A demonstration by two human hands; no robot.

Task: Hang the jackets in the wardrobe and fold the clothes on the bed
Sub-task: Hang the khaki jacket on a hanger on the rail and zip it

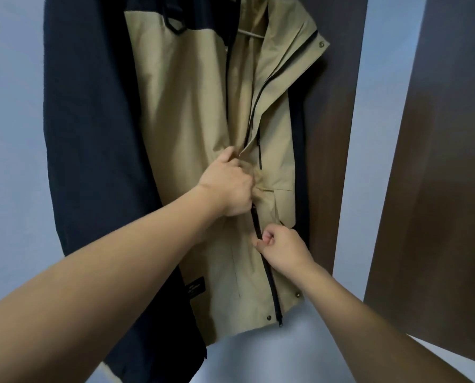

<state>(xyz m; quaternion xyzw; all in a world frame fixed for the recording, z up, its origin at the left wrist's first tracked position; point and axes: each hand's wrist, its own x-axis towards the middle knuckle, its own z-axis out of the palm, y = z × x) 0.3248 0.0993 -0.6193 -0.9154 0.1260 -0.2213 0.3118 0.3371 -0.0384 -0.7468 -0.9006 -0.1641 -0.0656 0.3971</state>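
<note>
A beige jacket (192,111) with dark navy sleeves and shoulders hangs in front of me on a hanger (251,33), whose bar shows inside the open collar. Its black front zipper (269,275) is closed in the lower part and open above. My left hand (229,186) grips the bunched beige fabric at the front opening, about mid-height. Just below it, my right hand (280,247) has its fingers curled and pinches at the zipper line; the slider itself is hidden by the fingers.
Dark brown wardrobe panels (435,189) stand to the right, one right behind the jacket's right side and one further right. A pale blue-grey wall (9,134) lies to the left and shows between the panels.
</note>
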